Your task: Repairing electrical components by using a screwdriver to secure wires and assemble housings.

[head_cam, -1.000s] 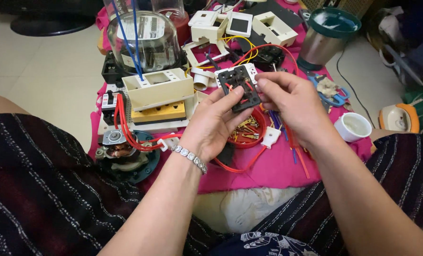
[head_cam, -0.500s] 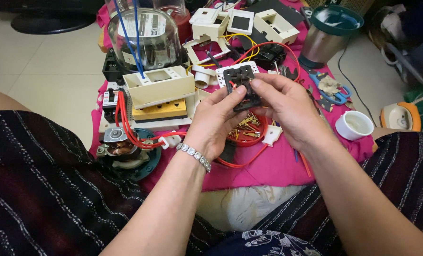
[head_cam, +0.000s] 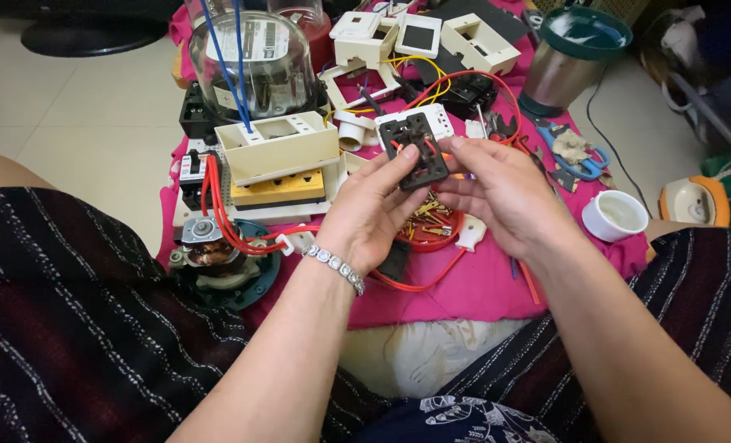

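While both hands grip it, the dark switch part (head_cam: 415, 150) stays above the red bowl of screws (head_cam: 431, 223). The left hand (head_cam: 371, 217) and right hand (head_cam: 505, 197) have fingers clamped on its edges. If the pinch loosens, it could drop into this bowl.

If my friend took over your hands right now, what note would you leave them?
Left hand: grips the dark socket part from below. Right hand: fingertips pinch its right edge. The part is held in the air above the red dish of brass screws on the pink cloth. Red wires trail beneath. Cream switch box and white cup sit to either side. Done: part picked up. Left: I cannot tell.
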